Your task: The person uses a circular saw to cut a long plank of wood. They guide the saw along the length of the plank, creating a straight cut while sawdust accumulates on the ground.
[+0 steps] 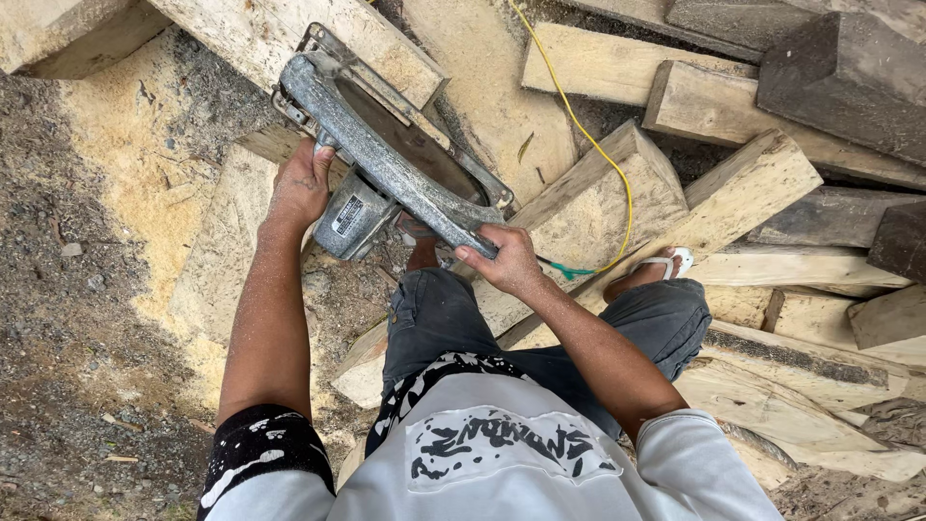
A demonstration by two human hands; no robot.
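Looking down from the head camera, you hold a grey metal circular saw (386, 159) tilted in the air above a heap of rough timber offcuts. Your left hand (301, 188) wraps around the saw's near-left end beside its motor housing (352, 220), fingers curled and pressed together around what they grip. Your right hand (506, 260) clamps the saw's lower right end, thumb on top and fingers closed underneath the metal guard. The saw is off the wood, hanging between both hands just beyond your knees.

A yellow cord (593, 145) trails away to the right of the saw, draping across a pale plank (598, 193) and ending near your sandalled foot (666, 262), which rests on the boards right of the saw. Sawdust (145, 125) lies thick to the saw's left.

Risks, as a judgement: the blade side is hidden, so you cannot tell how close your right fingers are to it. The cord could snag your foot. Loose boards may shift under you, and open sandals leave toes exposed.
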